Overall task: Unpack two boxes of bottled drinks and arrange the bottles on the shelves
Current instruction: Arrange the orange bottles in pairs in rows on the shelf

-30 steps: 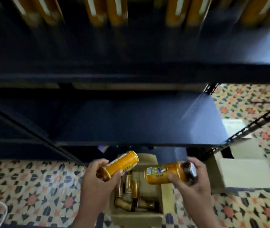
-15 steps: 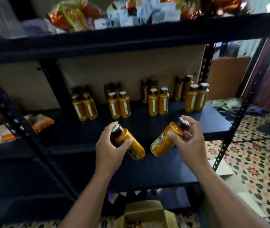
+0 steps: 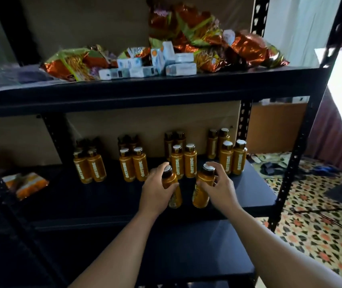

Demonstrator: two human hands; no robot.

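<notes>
Foil snack bags (image 3: 199, 36) beside small white cartons (image 3: 180, 68); patterned floor (image 3: 315, 235); orange packet (image 3: 27, 183)

A second before, both hands held their bottles almost flat, low over the open box on the floor. The left hand (image 3: 155, 190) and right hand (image 3: 220, 188) then rose to the middle shelf (image 3: 249, 183) and reached further in, closer to the standing pairs (image 3: 183, 161). Half a second ago the left bottle (image 3: 169, 179) and right bottle (image 3: 205, 177) leaned with caps apart and bases toward each other; they were then turned upright, side by side, bases low near the shelf's front edge. The view lifted too: the box dropped out of sight, and the top shelf (image 3: 145, 88) with its packets (image 3: 197, 38) came fully into view.
</notes>
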